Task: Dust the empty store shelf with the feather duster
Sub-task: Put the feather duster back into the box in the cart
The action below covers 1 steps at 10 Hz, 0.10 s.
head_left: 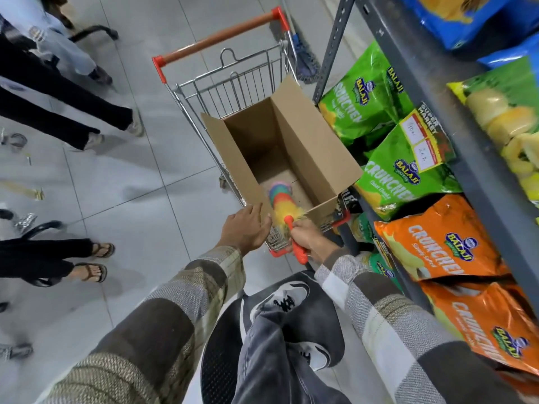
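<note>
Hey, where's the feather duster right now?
In the head view, low centre: the right hand grips the feather duster by its orange handle, with its rainbow head down inside the open cardboard box in the shopping cart.

Pale grey glossy floor tiles (122, 182) reflected soft overhead light. A grey metal shelving rack (455, 118) stood at the right, and a wire shopping trolley with an orange handle (221, 39) stood just beside it.

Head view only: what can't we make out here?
- Empty shelf to dust: none in view; the shelving shown is full of chip bags, upper levels cut off by the frame edge.
- Feather duster head: tip blurred, low inside the cardboard box.
- Duster handle: mostly covered by the right hand.
- Price tag: handwriting too small.
</note>
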Motion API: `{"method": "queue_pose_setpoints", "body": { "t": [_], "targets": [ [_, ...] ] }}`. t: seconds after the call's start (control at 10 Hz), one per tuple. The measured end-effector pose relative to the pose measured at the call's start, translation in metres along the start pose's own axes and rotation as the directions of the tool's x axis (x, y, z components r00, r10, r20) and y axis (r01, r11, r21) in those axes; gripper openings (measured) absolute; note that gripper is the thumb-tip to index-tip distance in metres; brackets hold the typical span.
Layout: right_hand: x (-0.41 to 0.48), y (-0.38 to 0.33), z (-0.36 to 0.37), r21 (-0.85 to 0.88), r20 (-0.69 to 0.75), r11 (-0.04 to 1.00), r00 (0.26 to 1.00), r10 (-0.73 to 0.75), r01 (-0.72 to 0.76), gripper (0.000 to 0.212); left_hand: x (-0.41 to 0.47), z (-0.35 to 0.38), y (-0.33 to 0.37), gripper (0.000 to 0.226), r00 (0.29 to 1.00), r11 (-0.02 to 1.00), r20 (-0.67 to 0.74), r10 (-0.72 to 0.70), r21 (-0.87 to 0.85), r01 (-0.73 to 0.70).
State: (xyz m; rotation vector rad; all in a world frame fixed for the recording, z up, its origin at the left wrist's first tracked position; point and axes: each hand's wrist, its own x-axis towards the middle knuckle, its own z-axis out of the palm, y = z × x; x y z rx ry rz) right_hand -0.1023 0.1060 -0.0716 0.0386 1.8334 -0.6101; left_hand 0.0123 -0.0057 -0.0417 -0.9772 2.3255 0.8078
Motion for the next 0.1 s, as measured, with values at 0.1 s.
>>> {"method": "queue_pose_setpoints", "body": {
  "t": [0.1],
  "targets": [
    [-0.0225, -0.0035, -0.0025, -0.182, -0.081, 0.976, 0.987, -0.138, 0.122, 0.026, -0.0121, -0.0112, 0.0092, 0.061, 0.999, 1.000, -0.046, 0.008, 0.026, -0.007]
  ]
}}
